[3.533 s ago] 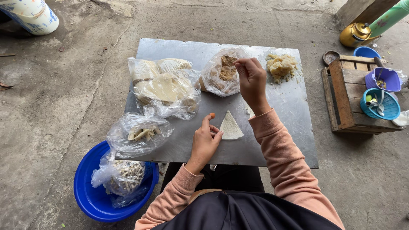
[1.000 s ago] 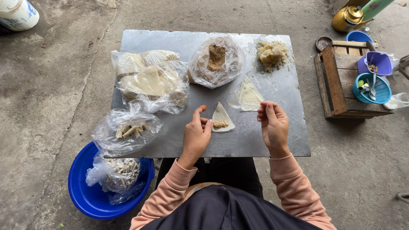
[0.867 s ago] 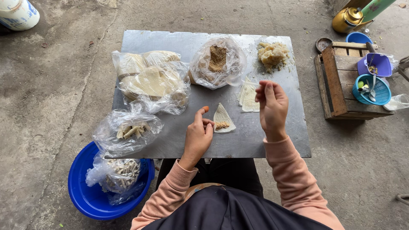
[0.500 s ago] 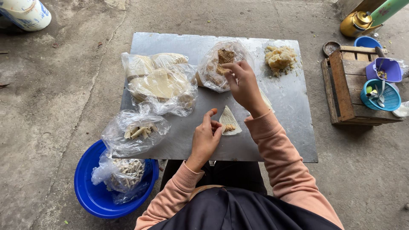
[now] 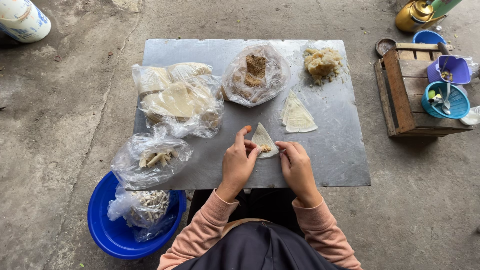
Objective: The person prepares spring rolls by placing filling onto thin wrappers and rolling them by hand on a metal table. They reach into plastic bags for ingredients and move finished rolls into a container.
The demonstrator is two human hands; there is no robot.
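**Here, a wrapper half-filled between two hands**

Right now both hands meet on one triangular pastry wrapper (image 5: 263, 140) lying on the metal counter (image 5: 345, 165), near its front edge. The left hand (image 5: 236, 165) pins the wrapper's left edge with its fingertips, index finger raised; its grip is apart, pressing rather than pinching. The right hand (image 5: 298, 167) touches the wrapper's lower right corner, thumb and forefinger closing on that edge beside a small dab of brown filling (image 5: 266, 148); whether the corner is truly clamped I cannot tell.

From the wrapper, a short stack of spare wrappers (image 5: 297, 116) lies at about one o'clock, well apart from the hands. A clear bag of brown crumbly filling (image 5: 255, 74) sits at twelve o'clock, and a pale crumbled heap (image 5: 322, 62) at one o'clock, further back. A bag of flat sheets (image 5: 177, 100) is at ten o'clock, a bag of finished rolls (image 5: 150, 160) at nine o'clock, and a blue basin (image 5: 107, 235) with another bag of rolls sits on the floor at eight o'clock.

As I judge it, the thin sheet could tear if either hand drags sideways. The filling sits close to the lower edge, so a loose fold would likely spill it onto the counter
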